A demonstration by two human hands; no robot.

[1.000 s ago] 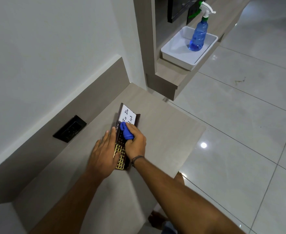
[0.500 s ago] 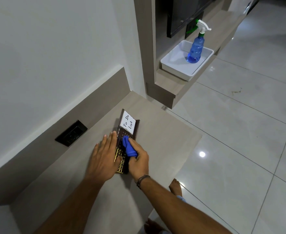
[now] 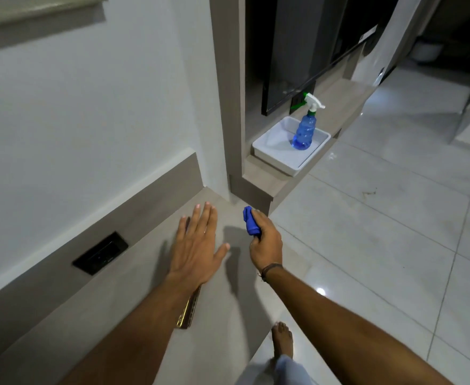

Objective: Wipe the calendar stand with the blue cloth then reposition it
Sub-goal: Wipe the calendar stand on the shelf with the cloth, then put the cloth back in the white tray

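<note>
The dark calendar stand [image 3: 188, 312] lies flat on the beige counter [image 3: 133, 290], almost wholly hidden under my left forearm; only its near gold-edged corner shows. My left hand [image 3: 197, 248] hovers above it with fingers spread and flat, holding nothing. My right hand [image 3: 265, 244] is lifted to the right of the stand, fist closed around the bunched blue cloth [image 3: 251, 224], which sticks out beyond the knuckles. The cloth is off the stand.
A black wall socket [image 3: 100, 252] sits in the backsplash to the left. On a lower ledge ahead stands a white tray [image 3: 272, 151] with a blue spray bottle [image 3: 305, 129]. A dark screen hangs above it. Glossy tiled floor and my bare foot [image 3: 282, 339] are to the right.
The view tilted up. My right hand with the cloth has lifted off the stand and moved right. My left hand has come off the stand's side and spread open above it.
</note>
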